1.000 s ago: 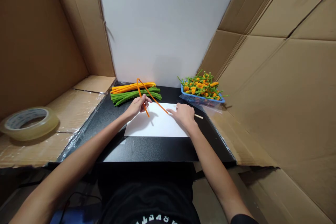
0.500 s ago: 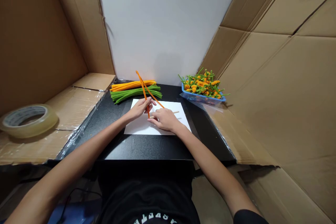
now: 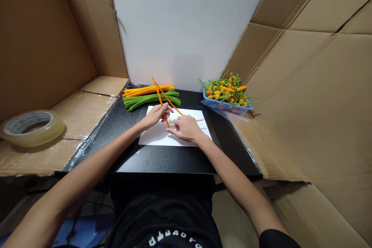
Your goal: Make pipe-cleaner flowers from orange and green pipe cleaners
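One orange pipe cleaner (image 3: 158, 94) pinched in left fingers (image 3: 166, 109); one wooden stick (image 3: 198, 120) under closed right fingers (image 3: 178, 123).

One head-worn camera faces forward and down. It views the black surface (image 3: 136, 159) at close range.

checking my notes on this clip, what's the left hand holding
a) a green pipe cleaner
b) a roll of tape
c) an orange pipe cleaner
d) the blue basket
C: the left hand grips a bent orange pipe cleaner above the white paper.
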The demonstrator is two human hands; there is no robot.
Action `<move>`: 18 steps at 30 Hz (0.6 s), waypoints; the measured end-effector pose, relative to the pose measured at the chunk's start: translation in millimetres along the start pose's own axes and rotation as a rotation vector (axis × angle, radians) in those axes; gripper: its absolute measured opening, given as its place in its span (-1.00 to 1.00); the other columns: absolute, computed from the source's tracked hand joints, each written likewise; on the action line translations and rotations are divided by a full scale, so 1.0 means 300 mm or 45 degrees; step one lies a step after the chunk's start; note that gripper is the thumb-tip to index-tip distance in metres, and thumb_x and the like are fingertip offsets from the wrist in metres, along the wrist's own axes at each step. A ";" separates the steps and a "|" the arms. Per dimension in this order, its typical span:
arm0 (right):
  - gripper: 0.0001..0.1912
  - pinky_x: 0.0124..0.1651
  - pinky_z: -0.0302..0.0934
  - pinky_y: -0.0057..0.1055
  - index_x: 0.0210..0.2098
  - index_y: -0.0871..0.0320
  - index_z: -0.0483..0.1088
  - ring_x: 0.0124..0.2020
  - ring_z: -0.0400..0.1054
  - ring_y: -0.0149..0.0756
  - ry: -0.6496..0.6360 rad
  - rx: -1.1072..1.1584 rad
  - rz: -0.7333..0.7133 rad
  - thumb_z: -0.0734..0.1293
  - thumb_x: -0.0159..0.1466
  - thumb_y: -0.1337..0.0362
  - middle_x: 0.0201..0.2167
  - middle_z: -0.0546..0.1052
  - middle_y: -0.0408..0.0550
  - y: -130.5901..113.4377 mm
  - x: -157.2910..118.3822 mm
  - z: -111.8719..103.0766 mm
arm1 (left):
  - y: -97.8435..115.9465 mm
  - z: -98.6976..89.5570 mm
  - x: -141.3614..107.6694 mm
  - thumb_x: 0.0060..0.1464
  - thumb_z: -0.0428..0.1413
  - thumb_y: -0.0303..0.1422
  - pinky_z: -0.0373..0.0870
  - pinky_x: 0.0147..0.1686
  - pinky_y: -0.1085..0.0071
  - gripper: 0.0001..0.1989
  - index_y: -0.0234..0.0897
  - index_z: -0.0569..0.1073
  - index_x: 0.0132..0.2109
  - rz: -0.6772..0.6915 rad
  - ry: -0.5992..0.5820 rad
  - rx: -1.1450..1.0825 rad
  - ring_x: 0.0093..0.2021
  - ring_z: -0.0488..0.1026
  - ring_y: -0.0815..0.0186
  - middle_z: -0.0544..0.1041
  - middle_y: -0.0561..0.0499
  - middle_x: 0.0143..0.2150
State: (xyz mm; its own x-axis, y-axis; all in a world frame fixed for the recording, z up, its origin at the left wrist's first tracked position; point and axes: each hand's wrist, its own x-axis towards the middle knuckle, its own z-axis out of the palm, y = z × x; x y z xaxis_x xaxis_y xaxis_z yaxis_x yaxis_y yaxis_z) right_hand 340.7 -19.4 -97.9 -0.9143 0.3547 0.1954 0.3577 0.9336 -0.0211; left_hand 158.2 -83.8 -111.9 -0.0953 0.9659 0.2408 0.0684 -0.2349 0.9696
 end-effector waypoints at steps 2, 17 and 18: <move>-0.39 -0.27 -0.04 -0.34 -0.43 0.17 0.52 -0.38 0.31 -0.26 -0.012 0.030 -0.047 0.21 0.32 -0.24 -0.44 0.52 -0.01 -0.002 0.002 0.007 | 0.002 0.005 -0.001 0.16 0.02 0.19 0.23 -0.55 0.50 -0.38 -0.39 0.48 -0.24 -0.009 -0.011 0.001 -0.57 0.27 0.46 0.33 0.08 -0.53; -0.64 -0.20 -0.04 -0.37 -0.33 0.19 0.46 -0.34 0.19 -0.29 0.038 0.408 -0.315 0.21 0.44 0.09 -0.41 0.49 -0.07 0.014 0.012 0.028 | -0.011 -0.013 -0.003 0.19 -0.01 0.17 0.19 -0.56 0.54 -0.38 -0.38 0.51 -0.25 -0.045 -0.042 0.104 -0.57 0.24 0.47 0.28 0.09 -0.54; -0.64 -0.20 -0.04 -0.37 -0.33 0.18 0.45 -0.34 0.18 -0.29 0.032 0.427 -0.315 0.20 0.45 0.11 -0.41 0.48 -0.08 0.014 0.011 0.027 | -0.008 -0.012 -0.004 0.19 -0.01 0.17 0.19 -0.56 0.54 -0.38 -0.37 0.51 -0.25 -0.046 -0.052 0.105 -0.57 0.24 0.47 0.28 0.09 -0.54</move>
State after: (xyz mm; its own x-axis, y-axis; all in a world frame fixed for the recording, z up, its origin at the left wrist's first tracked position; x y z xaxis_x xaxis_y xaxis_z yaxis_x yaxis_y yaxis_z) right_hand 337.6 -13.8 -105.3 -0.9586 0.1201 0.2580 0.0425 0.9568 -0.2878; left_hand 154.4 -84.8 -114.4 -0.0591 0.9776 0.2020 0.1476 -0.1916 0.9703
